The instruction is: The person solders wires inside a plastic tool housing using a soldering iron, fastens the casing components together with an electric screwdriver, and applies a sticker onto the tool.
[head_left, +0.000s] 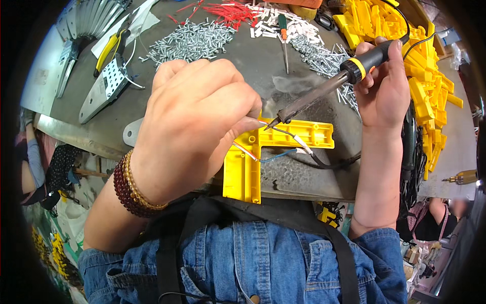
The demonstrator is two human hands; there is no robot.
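Note:
My left hand [200,109] is closed in a pinch over a yellow plastic housing [242,177]. A thin wire [262,122] shows at its fingertips, partly hidden by the fingers. My right hand [383,93] grips a soldering iron [316,99] by its black handle with a yellow ring. The iron's tip points down left, close to the pinched wire; whether they touch I cannot tell. Across the housing runs a blue wire [278,155], its end meeting a red-and-white wire [245,150]. White sleeves [304,144] sit where the wires leave a black cable [341,163].
Beyond my hands lie piles of screws [190,43], red cable ties [233,14], white pieces [283,23] and a screwdriver [284,38]. Yellow housings [428,101] are heaped at right. At left lie yellow-handled pliers [107,52] and a grey perforated part [105,88].

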